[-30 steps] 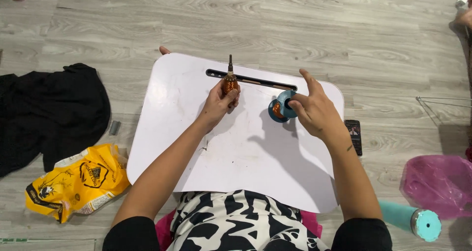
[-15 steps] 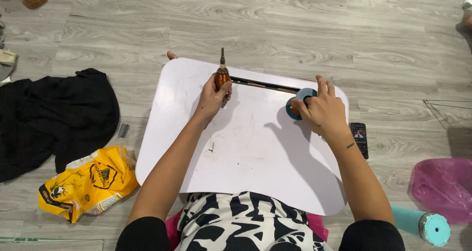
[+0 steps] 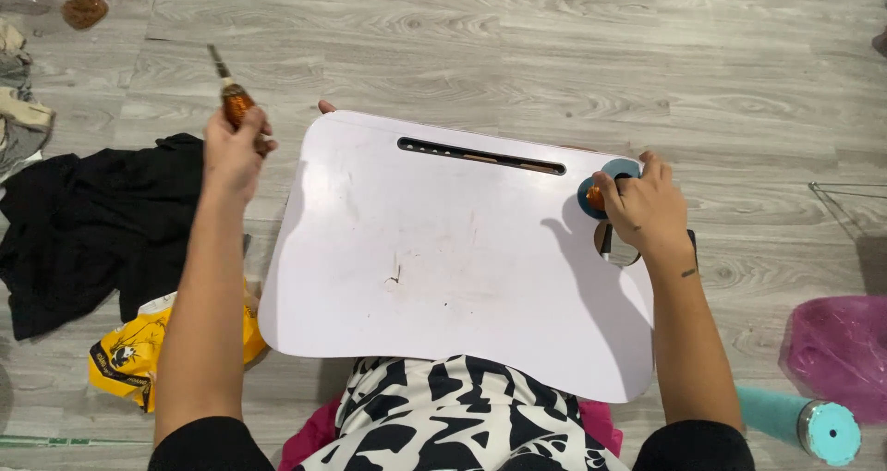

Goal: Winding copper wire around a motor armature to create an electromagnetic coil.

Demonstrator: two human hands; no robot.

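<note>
My left hand [image 3: 233, 150] is lifted off to the left of the white lap bench [image 3: 443, 268], fingers wrapped around the amber handle of a screwdriver [image 3: 231, 94]. Its long axis runs from my fist up and away from me, the metal tip pointing toward the far left, slightly tilted. It touches nothing but my grip.

My right hand [image 3: 644, 208] rests at the far right corner of the bench, fingers curled over a round blue holder [image 3: 602, 191] with something orange inside; whether I am pinching it or only pressing on it, I cannot tell. Between my two hands, along the far edge, lies the long dark slot [image 3: 480, 156] in the bench top.

Judging from this, the tool is away from the bench, so any screwing there is paused, and nothing shows it as finished.
</note>
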